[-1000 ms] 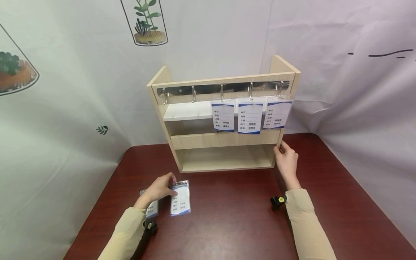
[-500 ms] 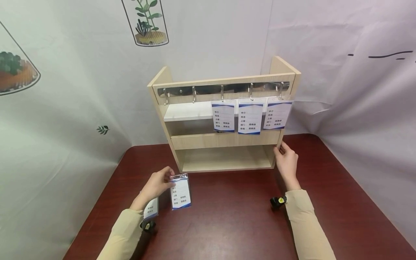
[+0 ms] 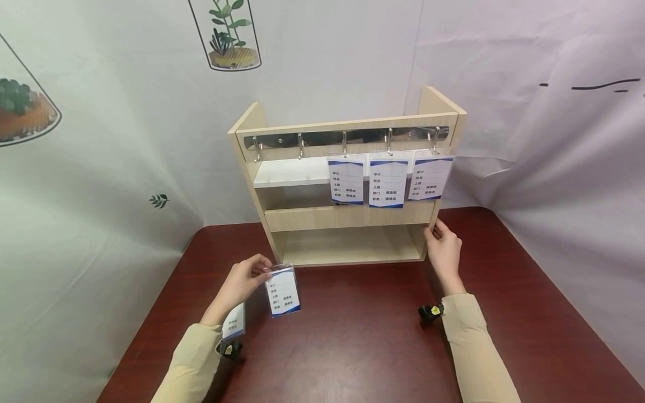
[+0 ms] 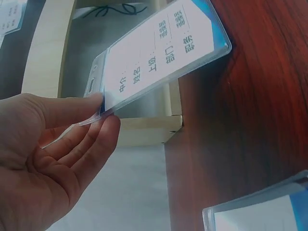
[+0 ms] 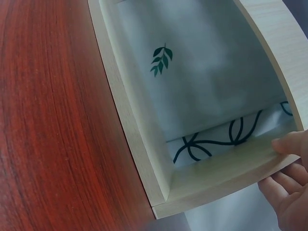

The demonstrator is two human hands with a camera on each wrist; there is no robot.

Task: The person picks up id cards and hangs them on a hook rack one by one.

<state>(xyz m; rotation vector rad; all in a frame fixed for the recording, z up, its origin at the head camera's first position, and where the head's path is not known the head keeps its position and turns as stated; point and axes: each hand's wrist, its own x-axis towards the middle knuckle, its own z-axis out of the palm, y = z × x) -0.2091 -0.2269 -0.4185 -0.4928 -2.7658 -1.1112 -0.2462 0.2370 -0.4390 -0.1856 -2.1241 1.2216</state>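
Observation:
My left hand (image 3: 243, 282) pinches a clear badge holder (image 3: 284, 292) by its slotted top corner, thumb on the printed face and fingers behind. In the left wrist view the badge holder (image 4: 159, 53) is tilted, raised off the red-brown table. My right hand (image 3: 444, 249) grips the right side panel of a pale wooden shelf (image 3: 347, 218); in the right wrist view the thumb lies inside the panel (image 5: 226, 185) and the fingers outside. Three badge holders hang from the hooks at the right: one (image 3: 346, 182), another (image 3: 388, 182) and a third (image 3: 430, 178).
Another badge holder (image 3: 234, 323) lies on the table (image 3: 353, 347), partly behind my left wrist. Two bare hooks, one (image 3: 257, 150) and another (image 3: 300, 146), stick out at the left of the metal strip. A pale printed cloth (image 3: 342, 61) hangs behind the shelf.
My left hand has lifted the badge holder off the table and moved it slightly up toward the shelf, turning it a little. My right hand stays on the side panel.

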